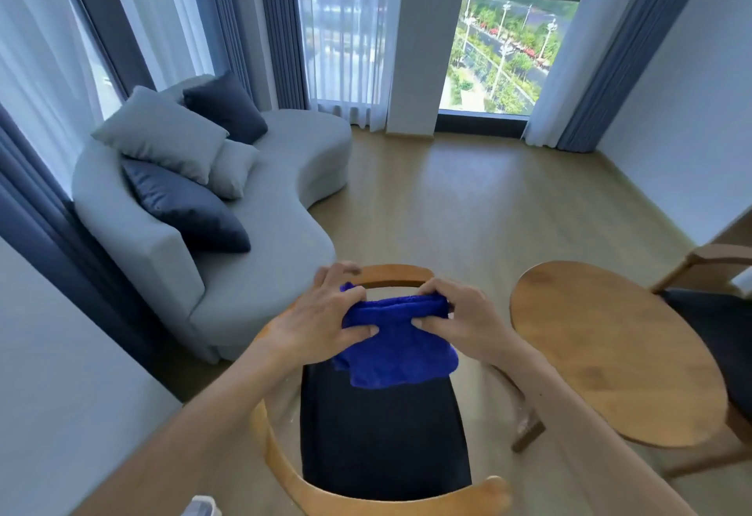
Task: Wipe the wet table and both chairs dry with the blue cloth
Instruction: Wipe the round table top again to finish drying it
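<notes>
Blue cloth (396, 346) hangs bunched between two bare hands above the dark seat of the near chair (382, 434), the left hand (321, 320) pinching its left edge and the right hand (460, 318) its right, fingers of both curled into the fabric as if folding or wringing it. Whether that chair has been wiped cannot be told: faint streaks show on the floor beside its curved wooden arm, but the seat gives no clear sign of wet or dry. To the right, the round wooden counter (610, 352) stands just beside the chair and looks dull and unmarked; judging by that alone it may be dry, though the picture does not settle it. Beyond its far right edge the second chair (716, 312) is only partly in view and appears yet to be reached. Farther left sits a grey sofa (260, 230) piled with cushions (162, 133), well apart from the work; the far window (508, 51) and curtains close the room.
</notes>
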Available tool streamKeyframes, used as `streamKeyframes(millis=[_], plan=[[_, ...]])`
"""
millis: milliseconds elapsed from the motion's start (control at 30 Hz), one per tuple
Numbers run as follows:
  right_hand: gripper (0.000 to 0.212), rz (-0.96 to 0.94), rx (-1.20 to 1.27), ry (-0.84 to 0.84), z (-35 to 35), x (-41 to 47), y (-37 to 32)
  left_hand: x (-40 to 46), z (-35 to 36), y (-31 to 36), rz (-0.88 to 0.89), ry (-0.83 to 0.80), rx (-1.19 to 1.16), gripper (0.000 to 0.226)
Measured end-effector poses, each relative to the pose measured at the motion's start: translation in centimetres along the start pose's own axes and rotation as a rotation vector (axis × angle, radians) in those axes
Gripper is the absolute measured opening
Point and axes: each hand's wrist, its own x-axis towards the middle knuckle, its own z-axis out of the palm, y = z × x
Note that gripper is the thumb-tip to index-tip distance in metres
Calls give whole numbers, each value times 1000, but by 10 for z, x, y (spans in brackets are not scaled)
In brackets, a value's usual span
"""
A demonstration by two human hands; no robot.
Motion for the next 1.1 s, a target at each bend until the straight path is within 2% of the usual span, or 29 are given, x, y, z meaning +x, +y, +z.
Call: streamKeyframes(millis=[33, 100, 200, 300, 533, 767, 967, 1033, 1100], plan=[[22, -1, 13, 7, -6, 1, 2, 3, -2, 2, 59, 49, 52, 25], [22, 36, 84, 30, -17, 3, 5, 11, -7, 8, 118, 74, 9, 24], [30, 60, 14, 13, -24, 7, 13, 19, -11, 15, 37, -37, -72, 19], [34, 52, -22, 24, -27, 12, 16, 27, -11, 18, 20, -29, -51, 13], [13, 96, -10, -8, -41, 17, 28, 46, -12, 25, 18, -66, 25, 10], [8, 169, 66, 53, -51, 12, 34, 60, -13, 37, 17, -109, -6, 11], [12, 226, -10, 209, -32, 4, 27, 71, 10, 58, -243, -10, 56, 13], [5, 259, -1, 205, -15, 0, 23, 79, 18, 69, -406, -34, -113, 11], [12, 281, 54, 179, 2, -4, 17, 89, 20, 79, -636, -88, -505, 18]])
